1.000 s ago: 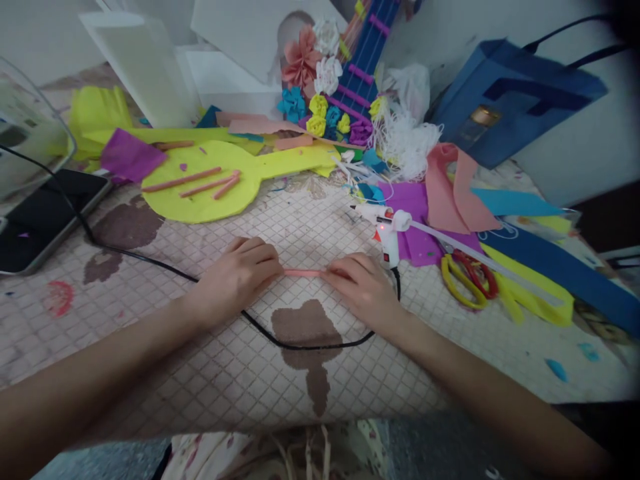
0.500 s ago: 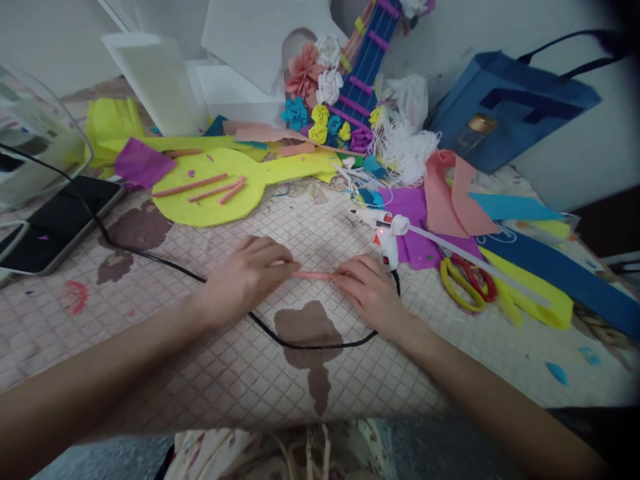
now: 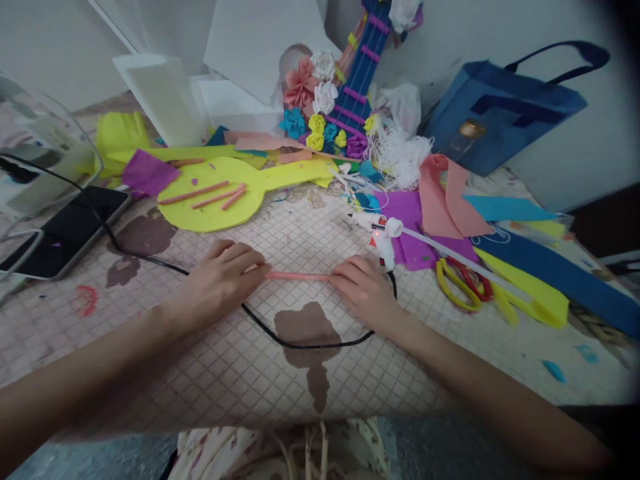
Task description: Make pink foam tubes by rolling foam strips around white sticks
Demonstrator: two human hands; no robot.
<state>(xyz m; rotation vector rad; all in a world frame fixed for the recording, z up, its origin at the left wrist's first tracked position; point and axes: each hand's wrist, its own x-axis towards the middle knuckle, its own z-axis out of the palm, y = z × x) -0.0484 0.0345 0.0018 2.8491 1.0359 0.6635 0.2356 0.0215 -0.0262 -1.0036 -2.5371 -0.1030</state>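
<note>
A thin salmon-pink roll [image 3: 299,276] lies crosswise between my two hands, low over the patterned tablecloth. My left hand [image 3: 225,275] pinches its left end, fingers pressed together. At the right end, the fingertips of my right hand [image 3: 361,290] close on the roll. Behind my left hand, a yellow guitar-shaped piece [image 3: 215,215] carries several similar pink rolls [image 3: 197,192]. A white glue gun [image 3: 383,243] with a lit red light rests just beyond my right hand.
Yellow and red scissors [image 3: 457,287] and coloured strips lie at the right, below a blue bag [image 3: 500,117]. A black cable [image 3: 305,346] loops near my wrists. At the left is a phone [image 3: 67,230]. A decorated blue guitar neck [image 3: 357,73] leans at the back.
My left hand has moved left along the roll, so more of the pink roll shows between my hands. My right hand has barely moved. The whole view has shifted slightly.
</note>
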